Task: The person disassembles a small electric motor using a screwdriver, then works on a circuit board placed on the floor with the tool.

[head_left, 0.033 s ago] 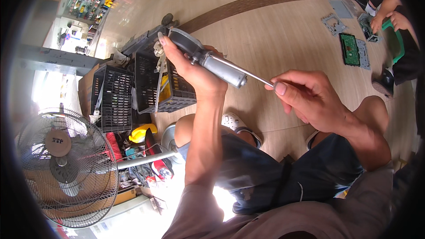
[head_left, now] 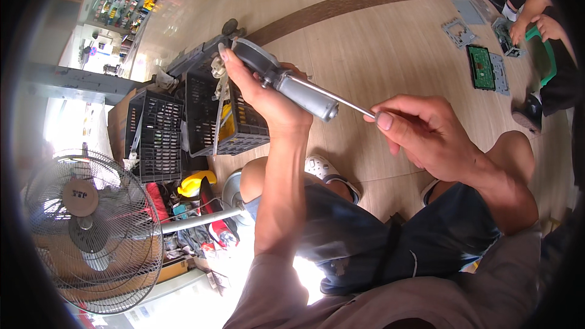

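Observation:
My left hand [head_left: 277,106] is wrapped round a gear motor [head_left: 308,99], which has a silver cylindrical body and a round, dark gear housing at its upper left end. The fingers behind the motor are mostly hidden. My right hand [head_left: 426,137] pinches a screwdriver between thumb and fingers, its handle hidden in the palm. The thin metal shaft of the screwdriver [head_left: 344,101] runs up and left along the cylinder. Its tip reaches the joint between cylinder and housing; whether it sits in a screw cannot be made out.
Black plastic crates [head_left: 237,143] stand on the floor at left. A wire-caged fan [head_left: 91,231] is at lower left, near a yellow object [head_left: 196,183] and mixed tools. At upper right, another person's hands [head_left: 536,21] are beside a green circuit board [head_left: 481,67] and metal plates.

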Action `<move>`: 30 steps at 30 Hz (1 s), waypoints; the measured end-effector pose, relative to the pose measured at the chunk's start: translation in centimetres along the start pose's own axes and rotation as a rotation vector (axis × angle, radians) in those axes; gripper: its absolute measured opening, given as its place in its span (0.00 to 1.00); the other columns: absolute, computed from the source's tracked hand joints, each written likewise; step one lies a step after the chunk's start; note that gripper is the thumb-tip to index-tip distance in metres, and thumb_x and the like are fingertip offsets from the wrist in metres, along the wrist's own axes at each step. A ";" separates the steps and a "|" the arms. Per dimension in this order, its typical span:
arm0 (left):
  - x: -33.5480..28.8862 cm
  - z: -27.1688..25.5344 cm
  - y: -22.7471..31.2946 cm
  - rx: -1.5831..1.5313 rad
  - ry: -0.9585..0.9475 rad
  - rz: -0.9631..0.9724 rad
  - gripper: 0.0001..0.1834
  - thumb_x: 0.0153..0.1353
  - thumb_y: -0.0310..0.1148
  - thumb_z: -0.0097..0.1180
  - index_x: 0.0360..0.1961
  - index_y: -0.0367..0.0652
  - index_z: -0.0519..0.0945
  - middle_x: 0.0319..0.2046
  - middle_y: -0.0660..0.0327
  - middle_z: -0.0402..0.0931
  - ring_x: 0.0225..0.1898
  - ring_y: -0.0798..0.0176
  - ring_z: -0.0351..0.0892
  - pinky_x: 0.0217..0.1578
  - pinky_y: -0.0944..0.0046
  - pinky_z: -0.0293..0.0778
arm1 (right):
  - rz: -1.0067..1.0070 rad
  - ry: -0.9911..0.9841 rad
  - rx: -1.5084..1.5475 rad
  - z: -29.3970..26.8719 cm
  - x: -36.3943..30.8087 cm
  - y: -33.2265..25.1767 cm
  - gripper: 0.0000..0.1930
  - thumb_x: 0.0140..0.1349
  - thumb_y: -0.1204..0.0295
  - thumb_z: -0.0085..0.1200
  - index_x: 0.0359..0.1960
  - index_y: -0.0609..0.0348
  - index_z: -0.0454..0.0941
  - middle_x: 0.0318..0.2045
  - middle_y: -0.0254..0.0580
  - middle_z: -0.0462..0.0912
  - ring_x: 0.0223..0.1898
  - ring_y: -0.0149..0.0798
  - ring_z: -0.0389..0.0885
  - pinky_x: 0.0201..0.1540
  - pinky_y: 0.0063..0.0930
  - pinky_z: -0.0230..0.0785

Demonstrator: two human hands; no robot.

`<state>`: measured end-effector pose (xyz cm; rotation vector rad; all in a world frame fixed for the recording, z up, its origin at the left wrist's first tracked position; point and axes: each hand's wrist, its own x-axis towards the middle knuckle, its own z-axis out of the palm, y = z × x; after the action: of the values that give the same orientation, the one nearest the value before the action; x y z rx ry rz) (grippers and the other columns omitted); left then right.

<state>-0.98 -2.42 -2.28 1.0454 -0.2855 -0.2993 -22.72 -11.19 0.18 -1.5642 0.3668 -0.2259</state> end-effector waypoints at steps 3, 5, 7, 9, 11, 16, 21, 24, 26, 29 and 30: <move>0.0 0.5 0.0 -0.004 -0.006 -0.133 0.32 0.62 0.72 0.43 0.29 0.52 0.70 0.15 0.64 0.68 0.13 0.63 0.69 0.16 0.63 0.68 | -0.032 0.042 0.014 -0.1 0.1 0.2 0.14 0.70 0.66 0.53 0.44 0.69 0.81 0.21 0.31 0.76 0.24 0.21 0.72 0.26 0.20 0.63; 0.2 0.5 0.0 0.014 0.001 -0.203 0.36 0.60 0.74 0.44 0.21 0.49 0.73 0.13 0.65 0.68 0.12 0.62 0.69 0.17 0.62 0.68 | -0.047 0.052 0.005 -0.5 0.1 0.0 0.14 0.69 0.68 0.54 0.44 0.69 0.80 0.21 0.31 0.76 0.25 0.21 0.72 0.27 0.20 0.64; 0.9 0.1 -0.6 -0.101 0.045 -0.327 0.35 0.59 0.73 0.46 0.21 0.50 0.72 0.15 0.64 0.70 0.17 0.60 0.71 0.20 0.59 0.71 | -0.061 0.060 -0.002 -1.1 0.0 -0.2 0.13 0.68 0.69 0.54 0.44 0.69 0.80 0.21 0.32 0.77 0.25 0.22 0.72 0.27 0.20 0.64; 0.8 -0.5 -0.8 -0.143 -0.012 -0.396 0.34 0.59 0.73 0.49 0.27 0.48 0.76 0.21 0.63 0.74 0.24 0.59 0.75 0.27 0.58 0.75 | -0.090 0.129 -0.146 -1.5 0.0 -0.1 0.12 0.66 0.72 0.55 0.46 0.68 0.80 0.23 0.32 0.78 0.25 0.22 0.72 0.27 0.21 0.64; 0.8 0.6 -0.5 -0.270 0.209 -0.587 0.33 0.61 0.70 0.49 0.37 0.48 0.80 0.28 0.62 0.78 0.30 0.59 0.76 0.35 0.57 0.77 | -0.151 0.167 -0.195 -1.9 0.0 0.8 0.13 0.64 0.74 0.54 0.47 0.67 0.80 0.23 0.35 0.79 0.23 0.23 0.71 0.26 0.23 0.64; 2.7 -1.8 -2.1 -0.394 0.116 -0.595 0.31 0.66 0.66 0.46 0.43 0.47 0.80 0.32 0.62 0.78 0.34 0.62 0.78 0.37 0.63 0.78 | -0.275 0.258 -0.388 -1.7 0.0 1.2 0.12 0.62 0.76 0.54 0.46 0.66 0.80 0.20 0.42 0.77 0.19 0.29 0.71 0.24 0.27 0.65; 2.7 -2.0 -2.5 -0.413 0.009 -0.630 0.30 0.66 0.66 0.47 0.41 0.48 0.79 0.29 0.63 0.77 0.31 0.63 0.77 0.32 0.66 0.78 | -0.515 0.223 -0.597 -0.7 -0.1 2.1 0.12 0.60 0.78 0.57 0.46 0.63 0.80 0.23 0.45 0.79 0.22 0.44 0.79 0.25 0.33 0.71; 2.1 -1.6 -2.5 -0.360 -0.020 -0.598 0.30 0.66 0.66 0.47 0.41 0.49 0.80 0.28 0.64 0.77 0.28 0.64 0.77 0.29 0.68 0.76 | -0.562 0.232 -0.601 -0.4 0.0 1.9 0.12 0.60 0.78 0.58 0.45 0.62 0.80 0.25 0.45 0.80 0.23 0.45 0.80 0.26 0.35 0.72; 1.9 -1.5 -2.4 -0.316 -0.017 -0.570 0.30 0.65 0.67 0.48 0.41 0.50 0.80 0.28 0.65 0.77 0.27 0.65 0.76 0.27 0.69 0.76 | -0.583 0.244 -0.625 -0.3 -0.1 1.7 0.12 0.59 0.78 0.58 0.45 0.62 0.81 0.26 0.44 0.80 0.23 0.45 0.81 0.26 0.35 0.73; 1.6 -1.2 -2.2 -0.270 -0.028 -0.534 0.31 0.63 0.68 0.49 0.42 0.50 0.80 0.29 0.66 0.77 0.27 0.66 0.76 0.26 0.70 0.75 | -0.578 0.252 -0.636 -0.4 -0.2 1.7 0.12 0.59 0.78 0.58 0.45 0.61 0.81 0.25 0.44 0.79 0.22 0.45 0.80 0.25 0.34 0.72; 1.5 -0.9 -2.3 -0.251 -0.020 -0.512 0.31 0.63 0.68 0.50 0.42 0.50 0.80 0.29 0.66 0.77 0.27 0.66 0.76 0.26 0.70 0.75 | -0.577 0.254 -0.635 -0.4 -0.2 1.7 0.12 0.59 0.78 0.58 0.45 0.61 0.81 0.25 0.44 0.79 0.22 0.45 0.80 0.25 0.34 0.72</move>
<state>0.48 -3.27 -4.59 0.8543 0.0090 -0.7865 -23.25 -11.48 -1.53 -2.2586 0.1764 -0.8219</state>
